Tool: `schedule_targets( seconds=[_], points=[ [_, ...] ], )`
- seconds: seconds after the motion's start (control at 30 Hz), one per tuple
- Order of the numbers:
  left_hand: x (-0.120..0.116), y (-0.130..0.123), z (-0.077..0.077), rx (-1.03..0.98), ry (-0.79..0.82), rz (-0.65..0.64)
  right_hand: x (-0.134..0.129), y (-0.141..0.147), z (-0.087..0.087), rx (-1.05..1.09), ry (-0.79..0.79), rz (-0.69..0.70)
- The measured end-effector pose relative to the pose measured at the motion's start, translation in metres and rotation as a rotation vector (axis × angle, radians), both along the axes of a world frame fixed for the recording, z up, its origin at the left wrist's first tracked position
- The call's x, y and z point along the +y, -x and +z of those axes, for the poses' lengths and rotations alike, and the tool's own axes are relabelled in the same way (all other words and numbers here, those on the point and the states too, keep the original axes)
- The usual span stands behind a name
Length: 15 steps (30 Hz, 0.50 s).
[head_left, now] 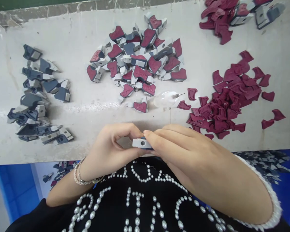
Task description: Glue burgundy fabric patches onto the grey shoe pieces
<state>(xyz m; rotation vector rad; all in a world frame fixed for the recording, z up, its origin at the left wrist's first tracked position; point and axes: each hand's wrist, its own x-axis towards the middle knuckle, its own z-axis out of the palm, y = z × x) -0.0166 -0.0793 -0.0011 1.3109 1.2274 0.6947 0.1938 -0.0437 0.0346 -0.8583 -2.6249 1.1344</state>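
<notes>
Between my two hands, just over the table's near edge, is a small grey-and-white plastic part (139, 143) with a hexagonal hole in its pale side. My left hand (111, 148) pinches it from the left between thumb and fingers. From the right, my right hand (183, 148) closes its fingers on the same part, hiding that end of it. Beyond my hands lies a similar part with a maroon inlay (140, 106). Loose maroon pieces (227, 103) are heaped to the right of my right hand.
Grey-and-white parts without maroon (31, 100) lie in a pile at the left. A heap of maroon-faced parts (140, 61) fills the back middle. A clear round patch with a thin needle-like tip (176, 96) lies near it. Blue bins (16, 187) with more parts stand below the table edge.
</notes>
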Motion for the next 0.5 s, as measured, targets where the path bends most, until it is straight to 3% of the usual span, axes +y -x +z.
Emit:
schedule_targets(
  seconds=[0.17,0.5],
  points=[
    [0.0022,0.0001,-0.0049,-0.01,0.066,-0.017,0.0066,0.0001,-0.0036,-0.008,0.078,-0.015],
    [-0.0018,0.0005,0.0044,0.15,-0.132,-0.104,0.0017,0.0048,-0.0009,-0.002,0.069,-0.082]
  ],
)
